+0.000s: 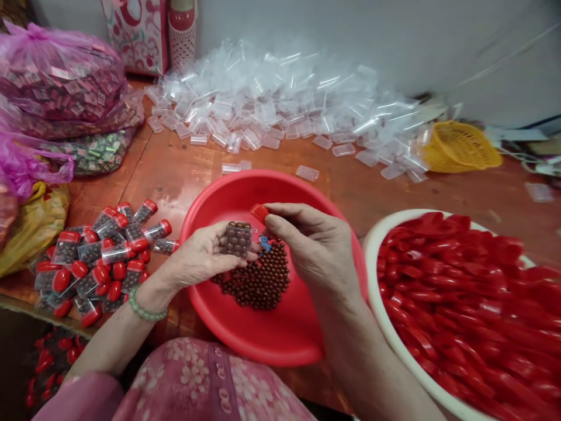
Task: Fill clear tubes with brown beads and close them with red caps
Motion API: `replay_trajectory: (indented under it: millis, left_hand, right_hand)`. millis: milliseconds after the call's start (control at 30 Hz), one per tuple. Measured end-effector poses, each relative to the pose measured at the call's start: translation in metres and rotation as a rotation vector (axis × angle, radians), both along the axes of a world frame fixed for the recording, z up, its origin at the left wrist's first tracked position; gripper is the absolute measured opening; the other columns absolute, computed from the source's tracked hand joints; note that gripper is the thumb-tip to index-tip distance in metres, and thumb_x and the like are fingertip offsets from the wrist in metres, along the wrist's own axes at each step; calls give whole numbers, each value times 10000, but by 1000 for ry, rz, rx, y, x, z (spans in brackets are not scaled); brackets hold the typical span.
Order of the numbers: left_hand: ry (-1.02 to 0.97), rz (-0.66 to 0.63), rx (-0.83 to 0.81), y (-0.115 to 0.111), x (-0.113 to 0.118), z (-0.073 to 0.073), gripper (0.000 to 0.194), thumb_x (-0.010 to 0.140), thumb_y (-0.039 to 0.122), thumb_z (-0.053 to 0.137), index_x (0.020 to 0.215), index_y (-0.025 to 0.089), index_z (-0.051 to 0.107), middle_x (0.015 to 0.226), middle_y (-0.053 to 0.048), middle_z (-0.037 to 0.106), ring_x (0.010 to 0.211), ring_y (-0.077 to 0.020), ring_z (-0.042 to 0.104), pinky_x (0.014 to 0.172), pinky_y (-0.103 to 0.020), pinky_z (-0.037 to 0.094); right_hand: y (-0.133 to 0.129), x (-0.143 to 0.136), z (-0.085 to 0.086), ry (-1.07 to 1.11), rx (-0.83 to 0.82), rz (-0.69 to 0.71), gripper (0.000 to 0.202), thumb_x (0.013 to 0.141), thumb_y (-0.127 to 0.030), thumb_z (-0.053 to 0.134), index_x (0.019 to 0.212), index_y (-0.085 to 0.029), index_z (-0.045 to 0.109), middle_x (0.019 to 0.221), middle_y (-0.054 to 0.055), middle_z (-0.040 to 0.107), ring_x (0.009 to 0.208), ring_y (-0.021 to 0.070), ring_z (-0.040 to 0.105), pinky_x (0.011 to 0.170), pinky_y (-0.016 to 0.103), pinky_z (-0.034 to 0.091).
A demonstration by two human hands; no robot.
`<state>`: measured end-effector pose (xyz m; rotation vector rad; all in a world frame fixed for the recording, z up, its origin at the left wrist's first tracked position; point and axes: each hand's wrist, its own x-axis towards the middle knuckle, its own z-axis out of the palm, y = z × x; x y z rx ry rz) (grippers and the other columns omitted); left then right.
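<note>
My left hand (219, 248) holds a small clear plastic box (239, 240) filled with round brown balls, its open end facing up. Pinched between the thumb and fingers of my right hand (307, 240) is a red cap (259, 213), a short way to the right of the box and apart from it. Both hands are over a red basin (263, 345). Loose brown balls (263, 280) lie in a heap on the basin's floor, partly hidden by my left hand. A small blue print shows beside them.
Filled, red-capped boxes (105, 257) are piled at left. A white tub (372, 251) of red plastic pieces (464, 304) stands at right. Clear empty boxes (280, 99) are heaped along the wall, near a yellow basket (460, 149). Purple bags (65, 76) sit back left.
</note>
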<state>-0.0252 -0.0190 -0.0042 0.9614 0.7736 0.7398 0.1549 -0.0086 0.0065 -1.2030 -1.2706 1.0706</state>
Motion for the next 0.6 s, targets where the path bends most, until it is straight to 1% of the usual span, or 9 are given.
replay_trajectory:
  millis: [100, 167, 267, 333, 467, 600]
  left_hand:
    - [-20, -16, -17, 1, -1, -1, 434, 742, 90, 690, 1159, 128, 576, 1096, -112, 713, 945, -166, 707, 886, -303, 538]
    - [-18, -41, -9, 2, -2, -1, 384, 764, 126, 687, 1134, 126, 584, 1080, -114, 715, 938, -172, 705, 850, -296, 540]
    - [-5, -75, 30, 2, -3, -3, 292, 815, 205, 665, 1088, 122, 606, 1019, -109, 718, 887, -163, 694, 778, -272, 531]
    - [1, -71, 62, 3, -4, -5, 271, 838, 236, 647, 1080, 118, 616, 988, -103, 714, 839, -142, 678, 732, -249, 517]
    - [2, -53, 101, 3, -4, -7, 286, 856, 232, 620, 1117, 115, 612, 958, -92, 705, 794, -120, 652, 691, -226, 497]
    - [11, -70, 106, 5, -3, -7, 267, 863, 212, 601, 1112, 118, 603, 929, -75, 690, 774, -113, 641, 682, -225, 490]
  right_hand:
    - [6, 0, 1, -46, 14, 73, 161, 770, -323, 758, 898, -225, 744, 888, 22, 761, 807, 154, 698, 772, 313, 580]
    - [9, 0, 2, -85, 44, 118, 152, 785, -318, 745, 906, -227, 749, 892, 24, 760, 832, 160, 697, 798, 324, 569]
    - [13, 1, 2, -125, 106, 196, 124, 796, -293, 733, 900, -231, 760, 875, 23, 753, 817, 158, 689, 783, 320, 556]
    - [14, 1, 3, -130, 136, 250, 100, 798, -264, 728, 888, -236, 764, 865, 23, 746, 810, 154, 684, 765, 309, 551]
    - [14, 1, 5, -157, 146, 326, 91, 816, -227, 705, 880, -243, 767, 843, 21, 736, 780, 148, 676, 728, 295, 546]
    - [13, 4, 4, -211, 168, 353, 74, 826, -271, 706, 860, -237, 763, 838, 33, 735, 781, 162, 673, 704, 301, 547]
